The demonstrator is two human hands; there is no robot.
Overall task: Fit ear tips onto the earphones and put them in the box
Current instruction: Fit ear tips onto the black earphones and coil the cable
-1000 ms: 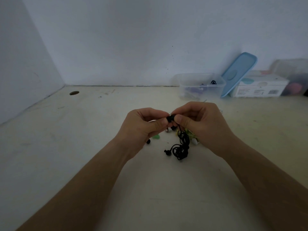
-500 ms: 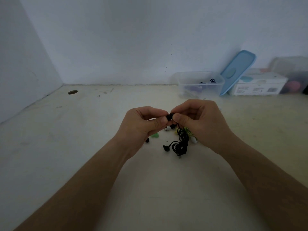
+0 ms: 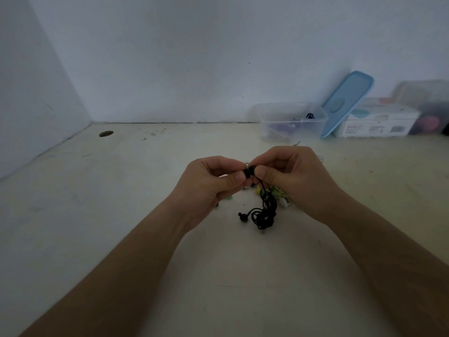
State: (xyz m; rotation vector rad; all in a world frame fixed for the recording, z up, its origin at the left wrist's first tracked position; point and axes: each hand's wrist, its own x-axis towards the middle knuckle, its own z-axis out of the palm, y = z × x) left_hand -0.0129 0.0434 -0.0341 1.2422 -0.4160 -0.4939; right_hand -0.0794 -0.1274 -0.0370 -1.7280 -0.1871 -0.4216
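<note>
Grip: left hand (image 3: 209, 188) and right hand (image 3: 296, 181) both pinch the black earbud (image 3: 249, 171) above the bench (image 3: 145, 215) | cable (image 3: 266, 212) dangles below | change: pinch unmoved, tip probably still seating | box (image 3: 291, 122) open, well behind

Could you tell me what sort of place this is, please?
Likely a plain desk in a room corner: a pale tabletop with a cable hole, bare walls, and a clear plastic box at the back.
</note>
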